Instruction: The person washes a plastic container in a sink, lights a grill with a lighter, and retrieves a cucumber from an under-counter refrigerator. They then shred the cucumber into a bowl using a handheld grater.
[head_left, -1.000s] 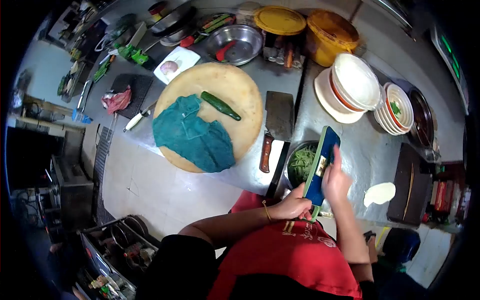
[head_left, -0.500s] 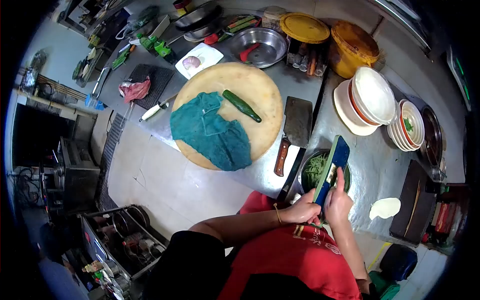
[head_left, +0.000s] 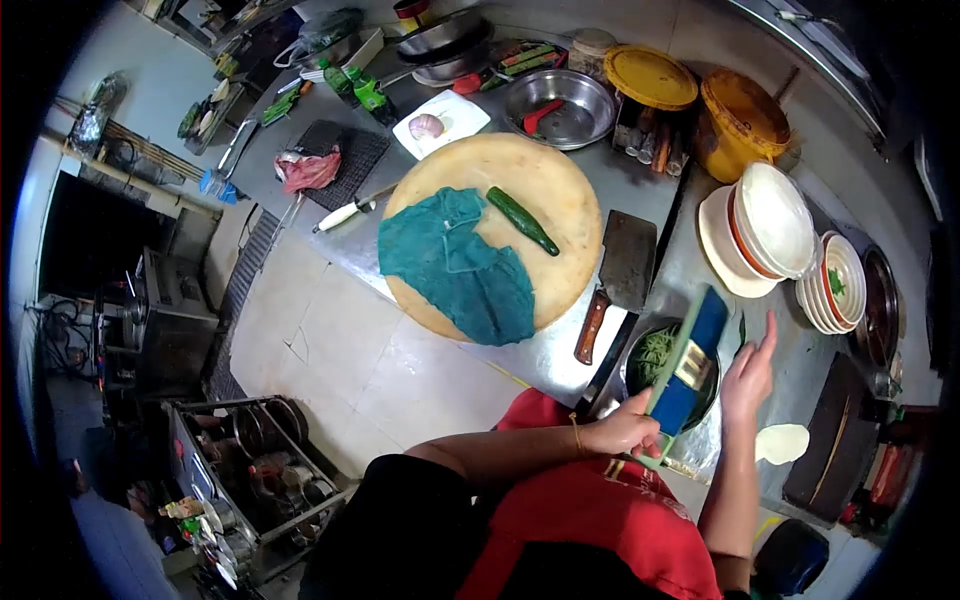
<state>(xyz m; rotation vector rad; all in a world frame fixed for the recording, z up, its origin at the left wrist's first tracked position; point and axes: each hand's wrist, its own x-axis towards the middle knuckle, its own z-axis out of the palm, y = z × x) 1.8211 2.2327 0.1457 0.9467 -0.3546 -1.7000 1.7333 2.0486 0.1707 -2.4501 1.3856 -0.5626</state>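
Note:
My left hand [head_left: 628, 428] grips the lower end of a green-framed mandoline slicer [head_left: 690, 366] with a blue face, tilted over a metal bowl. Pale green shreds [head_left: 655, 352] lie in the metal bowl [head_left: 712, 395] beneath it. To the slicer's right, my right hand [head_left: 748, 382] is raised with its index finger pointing up. A thin dark-green piece of cucumber [head_left: 742, 330] shows at its thumb and appears pinched there; the other fingers are curled. A whole cucumber [head_left: 523, 221] rests on the round cutting board [head_left: 570, 190] beside a teal cloth [head_left: 460, 270].
A cleaver [head_left: 625, 265] lies right of the board, and a small knife [head_left: 345, 214] left of it. Stacked white bowls [head_left: 775, 225] stand at the right. An onion [head_left: 426, 126] sits on a white plate [head_left: 470, 115]. A steel basin [head_left: 585, 110] and yellow bucket [head_left: 740, 120] are behind.
My right hand has moved off the slicer's face to the right, uncovering its blade area. The left hand still holds the slicer. The whole view has shifted slightly.

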